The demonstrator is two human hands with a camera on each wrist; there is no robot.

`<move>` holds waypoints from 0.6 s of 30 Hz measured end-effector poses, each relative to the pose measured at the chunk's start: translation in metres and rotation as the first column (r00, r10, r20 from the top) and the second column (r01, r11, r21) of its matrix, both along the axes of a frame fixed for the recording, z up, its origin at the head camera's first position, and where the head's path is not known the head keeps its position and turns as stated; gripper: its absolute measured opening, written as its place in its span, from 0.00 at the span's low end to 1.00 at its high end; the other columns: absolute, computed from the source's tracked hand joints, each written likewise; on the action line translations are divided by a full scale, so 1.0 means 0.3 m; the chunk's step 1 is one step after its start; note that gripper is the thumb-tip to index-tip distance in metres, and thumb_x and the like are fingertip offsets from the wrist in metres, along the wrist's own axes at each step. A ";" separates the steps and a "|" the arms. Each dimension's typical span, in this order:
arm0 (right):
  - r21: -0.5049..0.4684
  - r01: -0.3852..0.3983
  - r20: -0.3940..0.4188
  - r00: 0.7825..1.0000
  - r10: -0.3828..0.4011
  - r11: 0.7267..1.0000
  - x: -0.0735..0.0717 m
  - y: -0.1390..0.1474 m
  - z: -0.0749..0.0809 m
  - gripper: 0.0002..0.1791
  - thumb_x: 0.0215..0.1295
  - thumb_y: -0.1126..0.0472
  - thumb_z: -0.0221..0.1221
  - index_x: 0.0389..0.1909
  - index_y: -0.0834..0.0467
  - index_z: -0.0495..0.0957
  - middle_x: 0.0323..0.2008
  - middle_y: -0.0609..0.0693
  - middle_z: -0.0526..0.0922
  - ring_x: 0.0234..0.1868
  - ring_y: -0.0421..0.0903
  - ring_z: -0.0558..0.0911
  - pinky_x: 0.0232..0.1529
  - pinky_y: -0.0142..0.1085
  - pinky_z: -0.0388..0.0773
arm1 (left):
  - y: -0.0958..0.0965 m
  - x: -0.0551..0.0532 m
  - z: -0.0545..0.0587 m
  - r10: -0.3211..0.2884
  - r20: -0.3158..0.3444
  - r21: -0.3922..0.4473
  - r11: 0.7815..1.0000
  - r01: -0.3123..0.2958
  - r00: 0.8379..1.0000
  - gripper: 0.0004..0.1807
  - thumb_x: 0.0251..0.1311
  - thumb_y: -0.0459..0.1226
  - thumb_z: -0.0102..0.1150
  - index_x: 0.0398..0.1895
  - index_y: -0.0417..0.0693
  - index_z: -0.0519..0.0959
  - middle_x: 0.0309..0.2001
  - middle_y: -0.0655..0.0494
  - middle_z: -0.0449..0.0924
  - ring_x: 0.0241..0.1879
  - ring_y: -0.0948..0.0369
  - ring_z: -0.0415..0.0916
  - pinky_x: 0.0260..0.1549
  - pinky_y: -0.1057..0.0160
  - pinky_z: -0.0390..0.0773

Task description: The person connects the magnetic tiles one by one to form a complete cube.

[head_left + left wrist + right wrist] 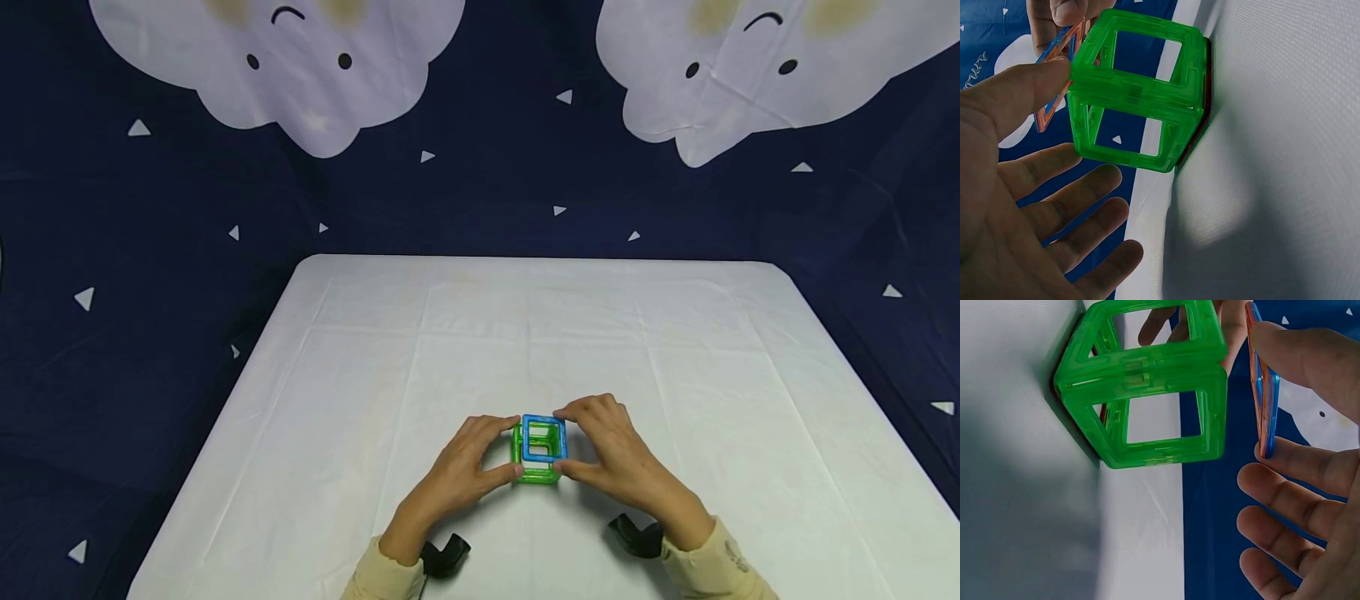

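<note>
A cube of green see-through magnetic square tiles (pixel 537 477) stands on the white table, with a dark red tile (pixel 1209 81) at its base. My left hand (pixel 463 468) holds the cube's left side near its top, thumb at the near corner and index finger at the far one; its other fingers are spread. My right hand (pixel 617 454) pinches a blue square magnetic tile (pixel 1270 425) by opposite edges between thumb and index finger. This tile has an orange-red side facing the cube. In the right wrist view a gap separates it from the cube's open top.
The white cloth-covered table (pixel 360 375) extends around the hands, with faint crease lines. Behind it hangs a dark blue curtain (pixel 480 200) printed with clouds and small triangles. Black wrist mounts (pixel 637 536) sit close over the table beside the cream sleeves (pixel 386 575).
</note>
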State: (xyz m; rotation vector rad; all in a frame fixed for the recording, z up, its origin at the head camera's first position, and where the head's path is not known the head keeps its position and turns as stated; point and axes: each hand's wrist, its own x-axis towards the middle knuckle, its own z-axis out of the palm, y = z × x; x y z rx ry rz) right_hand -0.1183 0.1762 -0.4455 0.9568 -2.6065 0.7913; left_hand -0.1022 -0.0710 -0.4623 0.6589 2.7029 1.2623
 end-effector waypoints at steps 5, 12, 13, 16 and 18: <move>0.009 0.004 0.034 0.999 -0.005 1.000 0.004 -0.009 0.004 0.35 0.39 0.50 0.75 0.51 0.55 0.75 0.48 0.44 0.75 0.50 0.42 0.67 0.52 0.40 0.62 | 0.000 0.000 -0.001 -0.001 0.005 0.004 1.000 0.001 1.000 0.32 0.55 0.50 0.64 0.64 0.61 0.68 0.58 0.62 0.72 0.59 0.64 0.65 0.59 0.54 0.69; 0.020 0.005 0.047 0.999 -0.006 1.000 0.003 -0.015 0.001 0.34 0.40 0.49 0.74 0.51 0.54 0.75 0.48 0.44 0.75 0.50 0.42 0.67 0.53 0.42 0.63 | 0.000 -0.003 -0.003 -0.002 0.001 0.003 1.000 0.002 1.000 0.32 0.55 0.49 0.64 0.64 0.60 0.68 0.58 0.63 0.72 0.59 0.64 0.65 0.59 0.54 0.69; 0.021 0.004 0.042 0.999 -0.005 1.000 0.003 -0.015 0.000 0.34 0.40 0.49 0.74 0.51 0.54 0.75 0.48 0.44 0.75 0.50 0.42 0.67 0.53 0.42 0.63 | 0.000 -0.003 -0.003 -0.002 -0.001 0.003 1.000 0.002 1.000 0.32 0.55 0.49 0.64 0.64 0.60 0.68 0.58 0.63 0.72 0.59 0.64 0.65 0.59 0.54 0.69; 0.022 -0.002 0.026 1.000 0.001 1.000 0.001 -0.017 -0.003 0.35 0.40 0.49 0.74 0.51 0.55 0.75 0.48 0.44 0.76 0.50 0.42 0.67 0.52 0.42 0.63 | -0.001 -0.004 -0.005 -0.003 -0.003 0.003 1.000 0.003 1.000 0.32 0.54 0.49 0.64 0.64 0.60 0.68 0.58 0.63 0.72 0.60 0.64 0.65 0.59 0.54 0.69; 0.023 -0.004 0.020 1.000 0.004 1.000 0.001 -0.019 -0.005 0.35 0.39 0.49 0.74 0.51 0.55 0.75 0.48 0.45 0.76 0.50 0.42 0.67 0.52 0.43 0.64 | -0.002 -0.003 -0.006 -0.002 -0.003 0.004 1.000 0.002 1.000 0.32 0.54 0.49 0.64 0.64 0.60 0.68 0.58 0.63 0.72 0.60 0.64 0.65 0.59 0.54 0.69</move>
